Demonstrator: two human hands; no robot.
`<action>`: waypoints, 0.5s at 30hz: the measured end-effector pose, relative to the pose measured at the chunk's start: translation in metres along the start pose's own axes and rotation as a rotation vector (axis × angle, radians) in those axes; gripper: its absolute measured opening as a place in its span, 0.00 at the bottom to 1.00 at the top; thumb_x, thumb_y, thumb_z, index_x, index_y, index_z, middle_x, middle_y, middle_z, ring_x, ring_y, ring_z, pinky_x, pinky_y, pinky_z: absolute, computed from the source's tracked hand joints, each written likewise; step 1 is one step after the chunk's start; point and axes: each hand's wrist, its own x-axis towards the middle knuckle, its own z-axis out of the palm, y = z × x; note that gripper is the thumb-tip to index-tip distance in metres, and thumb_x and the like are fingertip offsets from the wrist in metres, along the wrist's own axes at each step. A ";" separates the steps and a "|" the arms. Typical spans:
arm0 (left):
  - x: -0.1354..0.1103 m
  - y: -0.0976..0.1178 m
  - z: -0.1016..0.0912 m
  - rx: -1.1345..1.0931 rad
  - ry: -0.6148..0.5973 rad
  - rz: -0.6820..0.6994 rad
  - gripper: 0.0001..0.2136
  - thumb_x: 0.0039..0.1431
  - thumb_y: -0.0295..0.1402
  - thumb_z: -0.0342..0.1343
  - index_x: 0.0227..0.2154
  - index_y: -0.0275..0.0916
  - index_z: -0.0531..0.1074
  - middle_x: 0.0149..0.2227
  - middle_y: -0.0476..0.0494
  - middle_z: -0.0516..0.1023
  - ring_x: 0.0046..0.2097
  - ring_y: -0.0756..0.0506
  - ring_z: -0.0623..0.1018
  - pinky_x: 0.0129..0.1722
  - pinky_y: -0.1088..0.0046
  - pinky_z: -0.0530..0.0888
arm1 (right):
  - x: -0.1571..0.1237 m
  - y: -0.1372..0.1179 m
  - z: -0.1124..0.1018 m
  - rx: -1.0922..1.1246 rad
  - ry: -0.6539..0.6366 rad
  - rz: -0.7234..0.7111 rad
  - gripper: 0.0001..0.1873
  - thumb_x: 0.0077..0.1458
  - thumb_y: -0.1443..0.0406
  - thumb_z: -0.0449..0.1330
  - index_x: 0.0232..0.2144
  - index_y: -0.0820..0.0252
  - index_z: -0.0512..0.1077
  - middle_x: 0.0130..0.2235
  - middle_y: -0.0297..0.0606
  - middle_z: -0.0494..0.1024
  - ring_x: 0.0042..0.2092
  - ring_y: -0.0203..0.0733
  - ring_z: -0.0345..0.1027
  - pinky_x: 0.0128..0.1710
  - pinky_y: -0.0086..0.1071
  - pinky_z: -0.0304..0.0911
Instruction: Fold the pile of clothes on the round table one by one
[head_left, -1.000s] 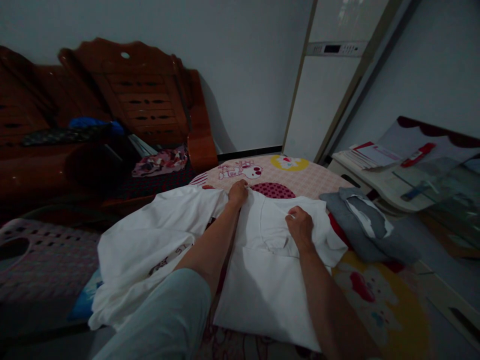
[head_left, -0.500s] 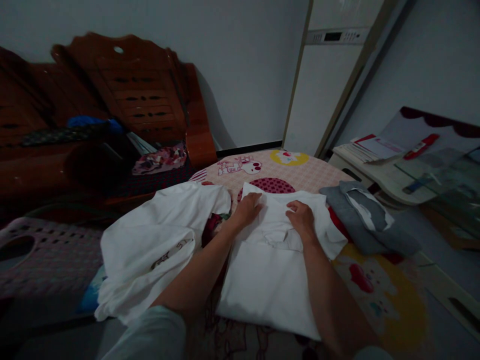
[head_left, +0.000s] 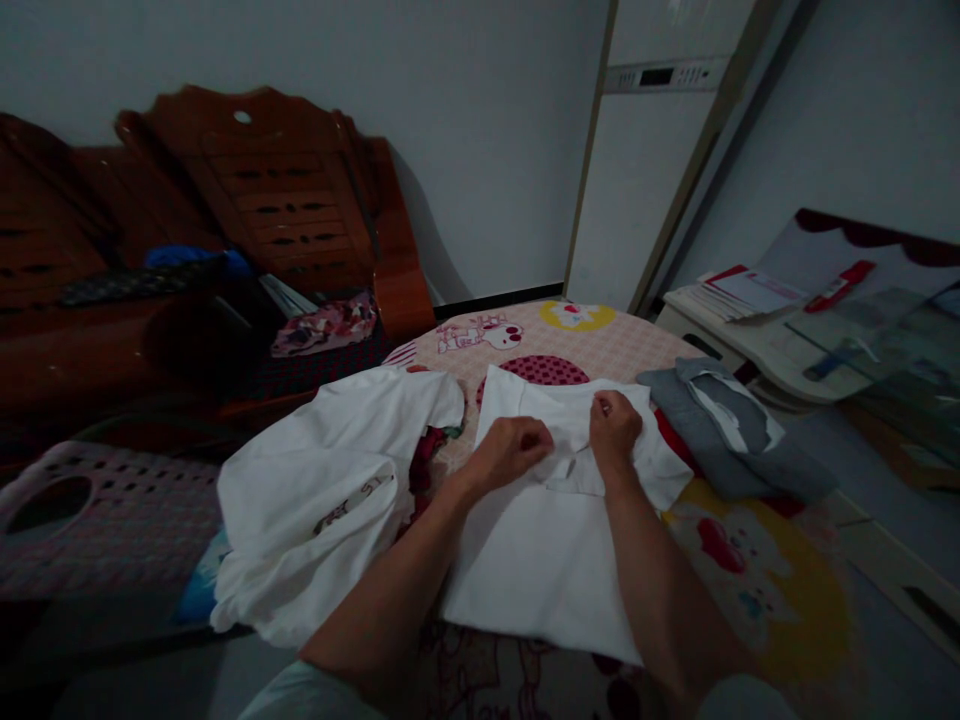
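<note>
Three garments lie on the patterned tabletop (head_left: 757, 600); the light is dim.

Far left, off the tabletop: a pink perforated basket (head_left: 112, 510), cut off by the frame edge. Next, a loose white garment (head_left: 330, 490), crumpled, lying apart from the shirt.

Left hand (head_left: 510, 450): grip closed, fingers curled, pinching cloth near the collar of the white shirt (head_left: 547, 560). The shirt lies flat at the tabletop's centre, its lower part smooth and its upper part bunched between the hands.

Right hand (head_left: 616, 428): grip closed on the same collar area, knuckles up. Just beside it lies a folded grey garment (head_left: 731, 435), touching or overlapping the shirt's sleeve; cannot tell which.

Far right: a stack of papers (head_left: 739, 295) on a separate pale surface.

Risk, as judged: both grips pull at one small patch, so the smooth lower part could drag and wrinkle. The sleeve by the grey garment could catch it and shift it.

Hard to make out: the fingertips are buried in cloth, so what exactly they pinch is unclear. The print on the loose garment is unreadable. The shirt's near hem sits partly behind the forearms.
</note>
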 end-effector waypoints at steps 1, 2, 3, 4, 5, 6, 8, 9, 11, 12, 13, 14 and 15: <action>-0.006 0.008 0.005 -0.013 -0.053 0.045 0.06 0.59 0.31 0.55 0.35 0.39 0.76 0.35 0.46 0.79 0.35 0.48 0.77 0.38 0.75 0.73 | 0.000 -0.001 0.001 0.038 -0.028 -0.017 0.13 0.56 0.67 0.50 0.36 0.62 0.75 0.35 0.41 0.78 0.36 0.41 0.70 0.41 0.31 0.61; -0.012 0.014 0.011 0.008 -0.076 0.071 0.05 0.57 0.31 0.57 0.36 0.39 0.76 0.35 0.46 0.79 0.35 0.48 0.77 0.38 0.74 0.72 | 0.000 -0.002 0.002 0.059 -0.072 -0.032 0.13 0.57 0.66 0.51 0.37 0.62 0.75 0.33 0.40 0.78 0.35 0.40 0.70 0.40 0.30 0.62; -0.016 0.016 0.018 0.047 -0.078 0.079 0.07 0.56 0.31 0.58 0.38 0.39 0.75 0.37 0.45 0.78 0.37 0.47 0.76 0.39 0.74 0.72 | -0.001 -0.002 0.003 0.059 -0.126 -0.044 0.13 0.57 0.66 0.51 0.37 0.61 0.76 0.32 0.39 0.78 0.34 0.40 0.70 0.39 0.30 0.62; -0.019 0.016 0.025 0.093 -0.062 0.072 0.09 0.55 0.31 0.59 0.40 0.39 0.74 0.38 0.44 0.78 0.39 0.46 0.76 0.40 0.72 0.72 | -0.001 -0.002 0.003 0.035 -0.177 -0.047 0.13 0.56 0.66 0.52 0.37 0.61 0.76 0.31 0.38 0.78 0.34 0.40 0.70 0.38 0.30 0.61; -0.021 0.015 0.032 0.133 -0.042 0.057 0.10 0.55 0.31 0.59 0.41 0.39 0.73 0.39 0.44 0.77 0.41 0.45 0.76 0.41 0.71 0.72 | -0.001 -0.002 0.004 -0.007 -0.216 -0.045 0.12 0.55 0.67 0.53 0.37 0.60 0.76 0.31 0.38 0.79 0.34 0.41 0.70 0.38 0.30 0.61; -0.021 0.011 0.039 0.160 -0.026 0.038 0.11 0.55 0.31 0.59 0.42 0.39 0.73 0.40 0.43 0.77 0.43 0.44 0.75 0.42 0.71 0.72 | -0.001 -0.002 0.004 -0.059 -0.241 -0.042 0.13 0.53 0.69 0.53 0.37 0.60 0.77 0.33 0.39 0.79 0.36 0.41 0.71 0.39 0.30 0.61; -0.020 0.005 0.047 0.177 -0.008 0.004 0.09 0.57 0.30 0.57 0.42 0.39 0.73 0.40 0.43 0.76 0.43 0.45 0.75 0.43 0.71 0.72 | 0.000 -0.001 0.003 -0.168 -0.258 -0.056 0.15 0.50 0.72 0.54 0.38 0.61 0.77 0.37 0.42 0.79 0.39 0.43 0.71 0.42 0.31 0.61; -0.019 0.002 0.050 0.174 -0.004 -0.003 0.09 0.58 0.29 0.55 0.41 0.40 0.74 0.39 0.43 0.76 0.42 0.45 0.75 0.43 0.71 0.72 | 0.000 0.000 0.002 -0.216 -0.263 -0.077 0.17 0.49 0.73 0.54 0.40 0.62 0.77 0.38 0.43 0.79 0.41 0.44 0.70 0.43 0.32 0.60; -0.017 -0.001 0.052 0.162 0.005 0.003 0.09 0.61 0.28 0.52 0.40 0.40 0.75 0.38 0.43 0.77 0.42 0.46 0.75 0.43 0.71 0.72 | 0.000 0.001 0.000 -0.292 -0.288 -0.130 0.19 0.48 0.74 0.55 0.43 0.64 0.76 0.40 0.45 0.79 0.43 0.46 0.69 0.46 0.33 0.59; -0.016 -0.001 0.053 0.160 0.013 0.012 0.09 0.63 0.28 0.50 0.40 0.40 0.76 0.38 0.43 0.77 0.42 0.46 0.75 0.43 0.71 0.72 | 0.001 0.002 0.000 -0.318 -0.307 -0.149 0.20 0.48 0.74 0.55 0.43 0.64 0.76 0.40 0.46 0.79 0.43 0.46 0.69 0.46 0.34 0.59; -0.015 -0.001 0.053 0.165 0.022 0.023 0.10 0.64 0.28 0.50 0.40 0.40 0.76 0.38 0.43 0.77 0.41 0.46 0.75 0.43 0.71 0.72 | 0.001 0.002 0.000 -0.336 -0.326 -0.160 0.20 0.47 0.74 0.55 0.43 0.64 0.76 0.39 0.46 0.78 0.43 0.46 0.69 0.46 0.34 0.59; -0.015 0.000 0.053 0.178 0.026 0.038 0.10 0.64 0.28 0.50 0.41 0.40 0.76 0.38 0.42 0.77 0.41 0.46 0.75 0.43 0.70 0.72 | 0.001 0.002 0.001 -0.343 -0.343 -0.166 0.20 0.47 0.75 0.55 0.43 0.63 0.76 0.39 0.45 0.78 0.43 0.46 0.69 0.46 0.34 0.58; -0.014 0.001 0.053 0.196 0.025 0.054 0.10 0.64 0.29 0.50 0.42 0.39 0.76 0.38 0.42 0.77 0.41 0.45 0.75 0.44 0.69 0.72 | 0.001 0.003 0.002 -0.340 -0.357 -0.169 0.20 0.47 0.76 0.54 0.42 0.63 0.76 0.38 0.44 0.78 0.42 0.45 0.69 0.45 0.33 0.59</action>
